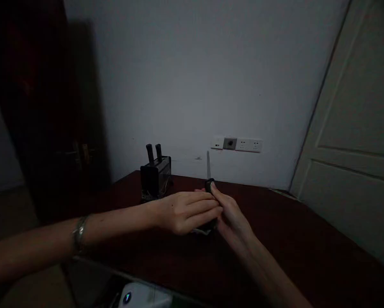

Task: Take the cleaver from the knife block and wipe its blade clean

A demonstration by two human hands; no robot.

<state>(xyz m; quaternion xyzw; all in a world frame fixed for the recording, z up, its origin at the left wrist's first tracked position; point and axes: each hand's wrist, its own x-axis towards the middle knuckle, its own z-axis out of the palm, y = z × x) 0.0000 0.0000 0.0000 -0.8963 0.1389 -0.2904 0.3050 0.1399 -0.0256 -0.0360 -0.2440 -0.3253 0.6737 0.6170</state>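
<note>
A knife point(208, 166) points away from me over the table, its narrow pale blade seen nearly edge-on. My right hand point(232, 211) grips its dark handle point(208, 185), thumb along the top. Across the handle lies my left hand point(192, 209), fingers pressed together and curled over it, hiding most of the grip. Below the left fingers shows a dark piece with a pale edge point(205, 231); what it is I cannot make out. A knife block point(156, 173) with two black-handled knives stands behind my left hand.
The dark reddish table point(275, 231) reaches back to a pale wall point(185, 85) with a row of sockets point(243, 144). A white device point(143, 296) with a lit display sits at the near edge. Doors stand left point(51, 107) and right point(355, 141).
</note>
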